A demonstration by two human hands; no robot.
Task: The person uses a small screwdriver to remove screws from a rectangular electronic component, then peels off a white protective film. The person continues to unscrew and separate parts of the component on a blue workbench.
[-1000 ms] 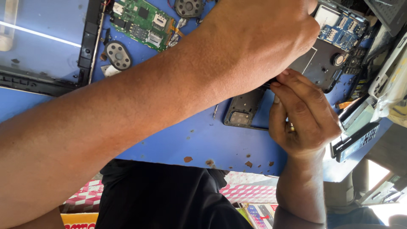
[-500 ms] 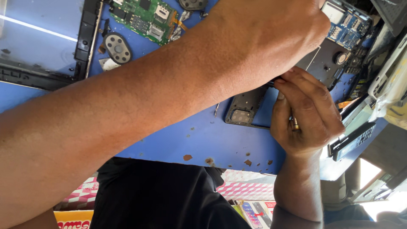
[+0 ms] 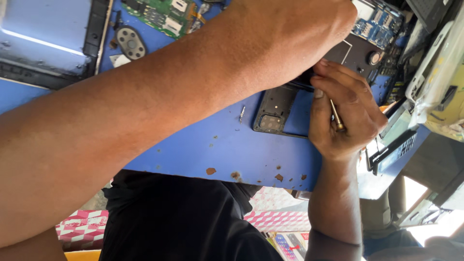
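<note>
The right hand pinches a thin metal tool in a tight grip over the dark phone frame on the blue surface, as before. The left hand still reaches beyond the frame; its grip cannot be told. The green circuit board has slid toward the upper edge.

A phone repair workshop: circuit boards (green, bare) litter the blue workbench.

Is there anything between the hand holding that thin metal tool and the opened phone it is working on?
Nothing visible. The right hand with the thin tool already rests against the opened phone; the left hand presses on it from above.
</note>
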